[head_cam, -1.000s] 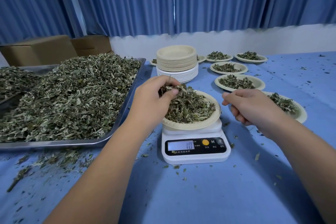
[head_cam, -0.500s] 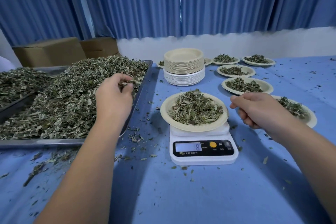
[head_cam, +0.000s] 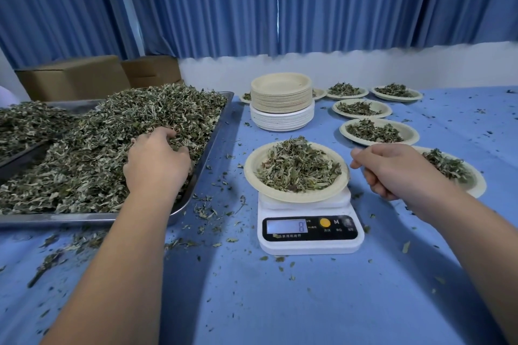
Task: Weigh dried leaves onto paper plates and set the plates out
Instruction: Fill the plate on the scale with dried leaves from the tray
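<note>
A paper plate (head_cam: 251, 176) heaped with dried leaves (head_cam: 297, 166) sits on a white digital scale (head_cam: 309, 244) whose display reads 8. To its left, a big metal tray (head_cam: 208, 151) holds a large pile of dried leaves (head_cam: 92, 148). My left hand (head_cam: 157, 161) is down on that pile near the tray's right edge, fingers curled into the leaves. My right hand (head_cam: 392, 171) hovers just right of the plate on the scale, loosely curled and holding nothing.
A tall stack of empty paper plates (head_cam: 281, 101) stands behind the scale. Several filled plates (head_cam: 378, 131) are set out at the back right, one (head_cam: 473, 185) behind my right hand. A second leaf tray (head_cam: 25, 126) and cardboard boxes (head_cam: 73, 78) are at the left. Loose leaf bits litter the blue tablecloth.
My left hand took a pinch of leaves off the plate on the scale and carried it left into the tray pile. The reading dropped from 10 to 8. My right hand stayed put.
</note>
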Action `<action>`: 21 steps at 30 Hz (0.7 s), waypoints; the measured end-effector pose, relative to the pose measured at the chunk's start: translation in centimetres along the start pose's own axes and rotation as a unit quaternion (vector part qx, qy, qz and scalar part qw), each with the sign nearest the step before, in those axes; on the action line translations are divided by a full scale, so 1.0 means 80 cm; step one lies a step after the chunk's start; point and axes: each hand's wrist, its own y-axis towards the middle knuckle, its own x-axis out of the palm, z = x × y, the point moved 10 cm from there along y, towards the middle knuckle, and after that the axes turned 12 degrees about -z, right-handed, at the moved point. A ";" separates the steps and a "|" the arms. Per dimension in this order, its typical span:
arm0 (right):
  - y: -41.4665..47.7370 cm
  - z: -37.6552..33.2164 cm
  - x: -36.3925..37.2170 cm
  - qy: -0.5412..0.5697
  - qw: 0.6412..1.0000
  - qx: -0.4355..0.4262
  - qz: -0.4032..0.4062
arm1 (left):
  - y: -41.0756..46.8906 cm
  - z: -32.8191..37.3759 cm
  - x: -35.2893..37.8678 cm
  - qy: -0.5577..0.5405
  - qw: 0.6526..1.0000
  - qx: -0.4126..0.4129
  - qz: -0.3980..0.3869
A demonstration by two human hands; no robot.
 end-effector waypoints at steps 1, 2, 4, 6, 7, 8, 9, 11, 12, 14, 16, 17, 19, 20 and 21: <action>0.000 -0.001 0.000 -0.001 1.000 -0.001 -0.001 | -0.001 0.000 -0.001 0.005 1.000 -0.003 0.005; 0.000 -0.001 0.001 -0.002 1.000 -0.002 -0.001 | -0.002 0.002 -0.001 0.007 1.000 -0.001 0.013; -0.001 -0.003 0.001 -0.003 1.000 -0.004 -0.001 | -0.004 0.012 -0.001 -0.008 0.999 0.028 0.025; -0.001 -0.003 0.000 -0.003 1.000 -0.005 0.000 | -0.009 0.032 0.003 -0.040 0.995 0.084 0.030; -0.002 -0.002 0.001 -0.003 1.000 -0.006 -0.001 | -0.013 0.044 0.006 -0.055 0.991 0.116 0.029; -0.002 -0.002 0.001 -0.003 1.000 -0.006 -0.001 | -0.019 0.057 0.010 -0.067 0.986 0.149 0.027; -0.002 -0.002 0.001 -0.003 1.000 -0.006 0.000 | -0.025 0.069 0.014 -0.077 0.980 0.180 0.022; -0.002 0.000 0.001 -0.001 1.000 -0.003 0.002 | -0.039 0.091 0.022 -0.093 0.967 0.235 0.005; -0.002 0.001 0.001 0.000 1.000 -0.002 0.002 | -0.046 0.100 0.025 -0.100 0.961 0.259 -0.005; -0.003 0.000 0.002 -0.001 1.000 0.002 0.002 | -0.059 0.115 0.028 -0.131 0.945 0.297 -0.030; -0.004 -0.001 0.003 -0.009 1.000 0.002 0.003 | -0.070 0.127 0.032 -0.183 0.927 0.320 -0.070; -0.004 -0.003 0.002 -0.013 1.000 0.001 0.004 | -0.074 0.135 0.036 -0.202 0.919 0.325 -0.093; -0.005 -0.006 -0.001 -0.016 1.000 -0.002 0.008 | -0.079 0.153 0.046 -0.207 0.911 0.332 -0.132; -0.005 -0.007 -0.003 -0.018 1.000 -0.003 0.008 | -0.080 0.162 0.052 -0.193 0.910 0.338 -0.145; -0.005 -0.008 -0.003 -0.021 1.000 -0.004 0.007 | -0.082 0.172 0.057 -0.168 0.910 0.346 -0.154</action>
